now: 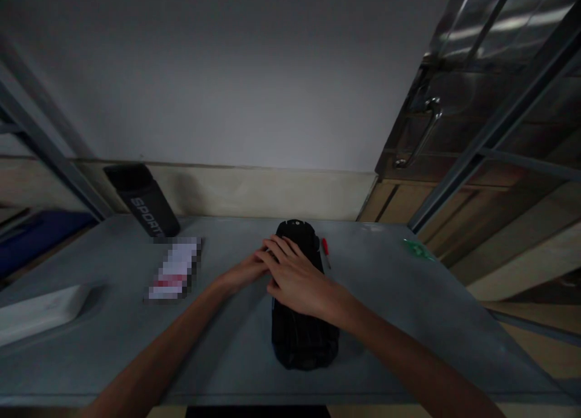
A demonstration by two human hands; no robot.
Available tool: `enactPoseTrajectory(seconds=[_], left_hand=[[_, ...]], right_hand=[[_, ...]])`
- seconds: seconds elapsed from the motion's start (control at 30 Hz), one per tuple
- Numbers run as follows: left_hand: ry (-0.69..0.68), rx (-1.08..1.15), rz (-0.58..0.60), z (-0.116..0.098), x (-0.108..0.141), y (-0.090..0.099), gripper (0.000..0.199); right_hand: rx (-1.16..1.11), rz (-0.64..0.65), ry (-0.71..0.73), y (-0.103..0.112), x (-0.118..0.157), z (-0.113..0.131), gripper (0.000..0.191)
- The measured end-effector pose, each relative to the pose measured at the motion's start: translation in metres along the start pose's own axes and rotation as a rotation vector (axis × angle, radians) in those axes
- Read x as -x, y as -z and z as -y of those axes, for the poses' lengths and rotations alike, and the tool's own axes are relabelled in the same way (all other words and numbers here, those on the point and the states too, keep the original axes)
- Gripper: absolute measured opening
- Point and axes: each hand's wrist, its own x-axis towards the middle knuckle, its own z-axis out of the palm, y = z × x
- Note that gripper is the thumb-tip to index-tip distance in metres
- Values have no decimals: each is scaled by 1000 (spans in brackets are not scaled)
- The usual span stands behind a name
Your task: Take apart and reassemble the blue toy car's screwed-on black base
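Observation:
A long black pouch-like thing with rounded ends lies lengthwise on the grey table; I cannot make out its exact kind. My right hand rests across its upper half, fingers stretched out and lying flat. Coming in from the left, my left hand meets the pouch's left side, its fingers mostly hidden beneath the right hand. Whether those fingers grip anything does not show. Just right of the pouch's top lies a pen with a red cap.
A black bottle marked SPORT leans at the back left. In front of it lies a blurred-out phone-like thing. A white rounded case sits at the left edge, a green wrapper at the right. Metal posts flank the table.

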Motion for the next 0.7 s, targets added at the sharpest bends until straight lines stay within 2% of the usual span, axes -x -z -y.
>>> enactPoseTrajectory(seconds=[0.2, 0.3, 0.43, 0.5, 0.7], left_hand=[[34, 21, 30, 3, -3, 2, 58], [16, 62, 51, 5, -5, 4, 71], [39, 125, 102, 7, -10, 4, 95], [57, 129, 114, 6, -11, 3, 101], [93, 108, 105, -6, -6, -1, 95]], right_hand=[[-57, -20, -42, 6, 8, -2, 63], [-57, -49, -85, 13, 10, 1, 67], [-3, -71, -153, 35, 14, 7, 67], [20, -79, -164, 45, 19, 8, 66], [27, -162, -193, 62, 33, -1, 63]])
